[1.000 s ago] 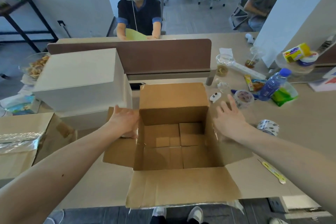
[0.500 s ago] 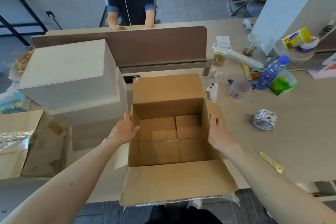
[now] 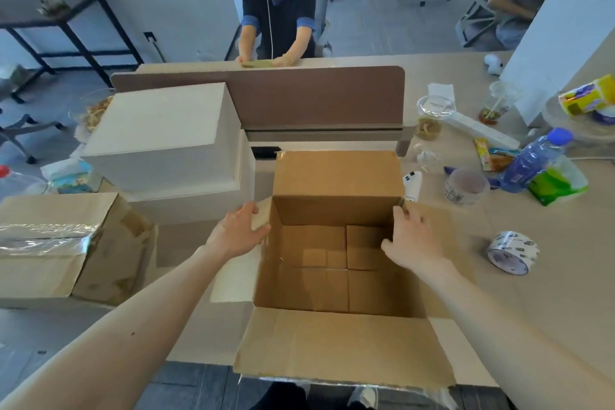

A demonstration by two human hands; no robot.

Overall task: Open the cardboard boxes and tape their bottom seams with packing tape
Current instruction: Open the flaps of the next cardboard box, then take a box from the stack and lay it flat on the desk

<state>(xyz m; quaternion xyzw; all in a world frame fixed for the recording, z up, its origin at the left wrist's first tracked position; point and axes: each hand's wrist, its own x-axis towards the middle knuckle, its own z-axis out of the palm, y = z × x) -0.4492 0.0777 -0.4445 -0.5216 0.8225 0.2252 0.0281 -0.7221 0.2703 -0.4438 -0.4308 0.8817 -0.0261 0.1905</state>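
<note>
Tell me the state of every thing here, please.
Box, upright, top flaps open.
Left hand, grips the box's left wall.
Right hand, grips its right wall.
Tape roll, lying on the table, untouched.
Second box, clear tape across its top face.
Bottle, cap on.

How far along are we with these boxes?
Done: the left box carries shiny tape along its seam. In hand: the middle box stands open, left hand and right hand holding its side walls. Left: no tape shows on its bottom flaps, and the tape roll lies apart on the table.
</note>
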